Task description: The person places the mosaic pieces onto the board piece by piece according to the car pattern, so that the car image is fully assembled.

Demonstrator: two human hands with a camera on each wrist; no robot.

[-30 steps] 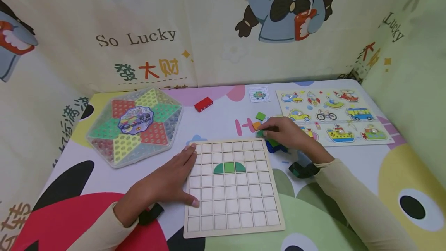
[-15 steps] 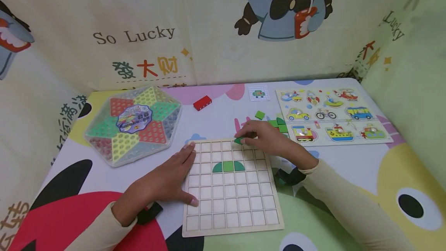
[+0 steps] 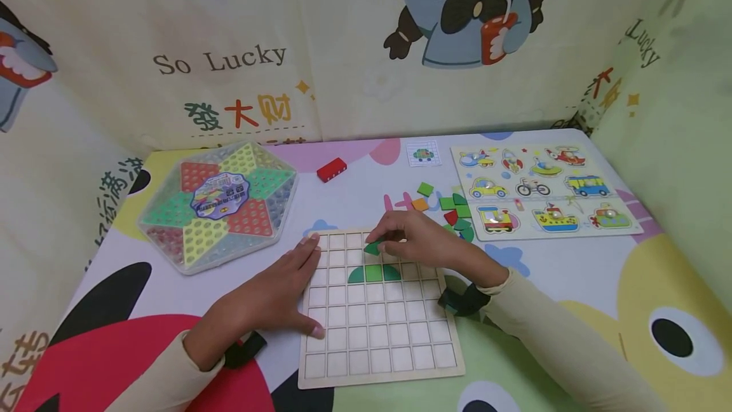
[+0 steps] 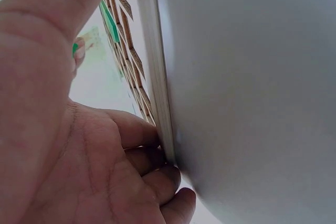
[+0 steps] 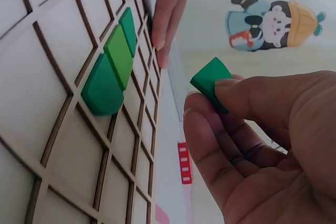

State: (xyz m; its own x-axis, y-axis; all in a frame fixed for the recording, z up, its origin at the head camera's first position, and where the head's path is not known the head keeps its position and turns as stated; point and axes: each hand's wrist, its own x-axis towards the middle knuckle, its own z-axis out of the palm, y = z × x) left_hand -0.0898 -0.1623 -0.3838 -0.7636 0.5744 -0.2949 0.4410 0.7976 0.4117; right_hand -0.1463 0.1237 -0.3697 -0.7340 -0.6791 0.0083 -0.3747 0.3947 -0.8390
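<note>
A wooden grid board [image 3: 377, 356] lies on the table, with a light green square tile [image 3: 373, 273] between two dark green quarter-round tiles [image 3: 356, 275] in one row. Over the board's upper part, my right hand [image 3: 423, 238] pinches another dark green tile [image 5: 211, 80] between thumb and fingertips, held above the cells. My left hand [image 3: 271, 294] rests along the board's left side, fingers stretched toward its upper left corner and thumb on the lower left edge. In the left wrist view, the left fingertips [image 4: 165, 179] touch the board's side.
Loose tiles [image 3: 447, 203] in green, orange and red lie beyond the board's upper right. A small pattern card [image 3: 424, 154] and a vehicle puzzle board [image 3: 532, 189] are farther back. A hexagonal game box [image 3: 220, 205] stands left, with a red block [image 3: 332, 170] to its right.
My right hand has moved left from the loose tiles to over the board, carrying a dark green tile. The left hand stays at the board's edge.
</note>
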